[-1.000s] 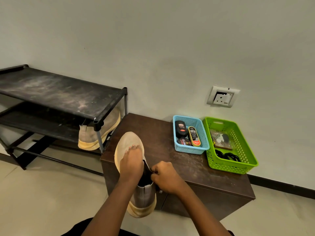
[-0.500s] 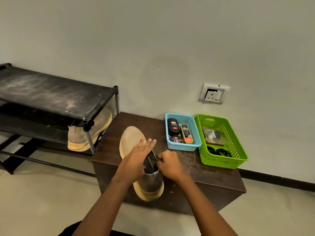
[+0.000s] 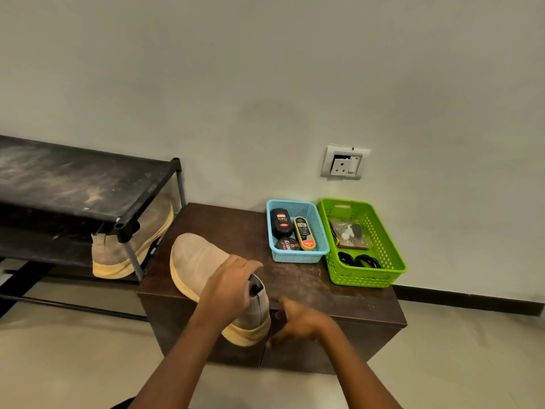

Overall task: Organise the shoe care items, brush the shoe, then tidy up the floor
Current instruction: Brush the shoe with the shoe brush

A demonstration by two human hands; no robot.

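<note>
A tan suede shoe (image 3: 194,261) with a yellow sole lies on the dark wooden cabinet (image 3: 318,293), its heel hanging over the front edge. My left hand (image 3: 230,287) grips the shoe around its collar. My right hand (image 3: 298,323) is blurred, just right of the heel and in front of the cabinet's edge, fingers loose and holding nothing. A blue basket (image 3: 321,252) at the back holds polish bottles and a tin. Beside it a green basket (image 3: 392,261) holds a brush-like item and black laces.
A black shoe rack (image 3: 73,184) stands to the left, with the matching tan shoe (image 3: 129,255) on its lower shelf. A wall socket (image 3: 343,162) sits above the baskets. Pale tiled floor (image 3: 73,364) surrounds the cabinet.
My right hand has let go of the shoe's collar and dropped to the right. The left hand has shifted from the upper to the collar. The view has moved closer.
</note>
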